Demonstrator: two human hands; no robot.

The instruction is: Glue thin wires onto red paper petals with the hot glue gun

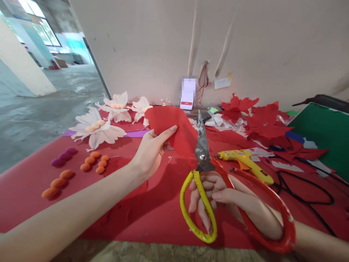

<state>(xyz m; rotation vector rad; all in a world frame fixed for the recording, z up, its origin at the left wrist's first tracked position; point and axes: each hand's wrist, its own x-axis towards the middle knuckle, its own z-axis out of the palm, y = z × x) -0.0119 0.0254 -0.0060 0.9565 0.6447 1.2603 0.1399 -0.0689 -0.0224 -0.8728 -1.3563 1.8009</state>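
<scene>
My left hand point(151, 151) pinches a piece of red felt point(174, 127) and holds it up above the red table cover point(27, 185). My right hand point(218, 196) grips large scissors point(203, 153) that have one yellow loop and one red loop. Their steel blades point up and away, and meet the right edge of the red felt. My fingers pass through the yellow loop, and the red loop lies round my wrist.
A yellow glue gun point(244, 162) with a black cord point(302, 185) lies right of the scissors. White felt flowers point(95, 129) and orange pom-poms point(94, 162) sit at the left. Red felt flowers point(261, 120), a phone point(188, 92) and a green board point(324, 134) stand further back.
</scene>
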